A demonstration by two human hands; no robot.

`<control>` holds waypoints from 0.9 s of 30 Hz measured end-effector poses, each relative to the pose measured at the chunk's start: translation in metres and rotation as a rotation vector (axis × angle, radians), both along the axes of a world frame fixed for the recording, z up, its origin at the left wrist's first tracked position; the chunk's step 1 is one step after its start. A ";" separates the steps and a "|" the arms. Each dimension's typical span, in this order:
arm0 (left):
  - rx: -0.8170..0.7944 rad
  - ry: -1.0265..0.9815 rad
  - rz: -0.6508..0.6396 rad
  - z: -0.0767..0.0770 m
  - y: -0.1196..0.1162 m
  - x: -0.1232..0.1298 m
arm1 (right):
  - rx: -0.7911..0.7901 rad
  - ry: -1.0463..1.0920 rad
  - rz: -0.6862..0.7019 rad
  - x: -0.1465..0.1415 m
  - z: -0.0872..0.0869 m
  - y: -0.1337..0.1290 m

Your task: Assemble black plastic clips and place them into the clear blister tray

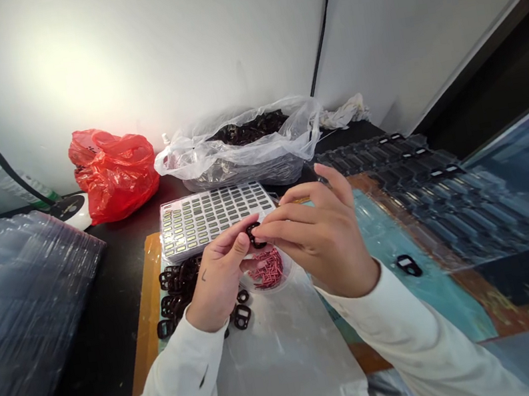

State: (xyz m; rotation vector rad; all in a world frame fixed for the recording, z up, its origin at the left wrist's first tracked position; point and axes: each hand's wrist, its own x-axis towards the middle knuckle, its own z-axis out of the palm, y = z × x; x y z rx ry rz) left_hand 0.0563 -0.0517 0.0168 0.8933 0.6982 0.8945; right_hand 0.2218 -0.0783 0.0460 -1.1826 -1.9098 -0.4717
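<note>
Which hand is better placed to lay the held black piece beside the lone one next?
Probably the right hand: its fingertips are at the held piece, nearer the lone piece; the left hand is beside the pile.

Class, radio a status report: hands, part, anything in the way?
Left hand holding black part; right hand at it. Pink pins close by. Hands partly hide the part; no other obstruction seen.

A small assembly workshop is being suggested by this black bench (113,358). 1 small black part (251,234) is being handled near 1 dish (288,276) of pink pieces (267,269), with similar loose parts (175,304) being kept to the left. Clear plastic trays are being stacked at the left (25,312) and right (474,210); 1 bag (235,174) of dark pieces is being kept at the far side.
</note>
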 end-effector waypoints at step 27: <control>0.059 0.049 0.046 0.002 0.000 0.001 | -0.004 -0.055 0.065 0.012 -0.001 0.003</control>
